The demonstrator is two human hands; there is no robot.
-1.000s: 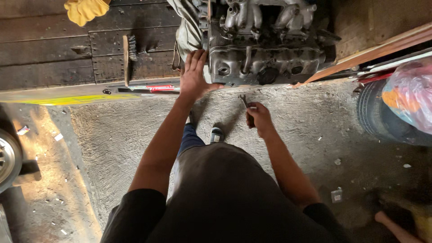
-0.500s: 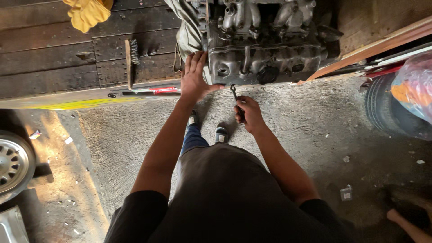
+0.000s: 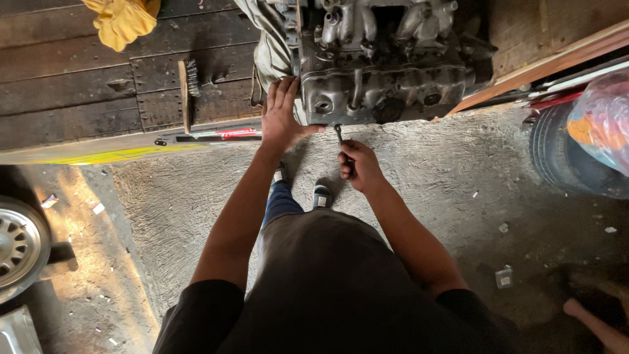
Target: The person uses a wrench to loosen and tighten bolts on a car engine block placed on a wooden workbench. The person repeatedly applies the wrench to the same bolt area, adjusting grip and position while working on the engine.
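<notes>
**Hands at the engine block's near face**

A grey, grimy engine block (image 3: 386, 65) sits on a dark wooden platform (image 3: 78, 85), its near face at the platform's edge above the concrete floor (image 3: 445, 183).

The left hand (image 3: 280, 118) lies flat against the block's near-left corner, fingers (image 3: 283, 92) spread wide and straight, holding nothing, thumb hooked under the lower edge.

The right hand (image 3: 359, 167) is just below the block's near face, fingers closed around the handle of a slim metal wrench (image 3: 339, 134). The tool's head points up and meets the block's lower edge, close to the left thumb.

Left of the block, on the platform, lie a wire brush (image 3: 188, 92) and, farther off, a yellow glove (image 3: 124, 19). A red-handled tool (image 3: 223, 134) lies along the platform's front edge, just left of the left hand.

Right of the block stands a black tyre (image 3: 563, 164) with a clear plastic bag (image 3: 603, 118) on it. Far to the block's lower left, a wheel rim (image 3: 19, 246) shows at the frame edge.
</notes>
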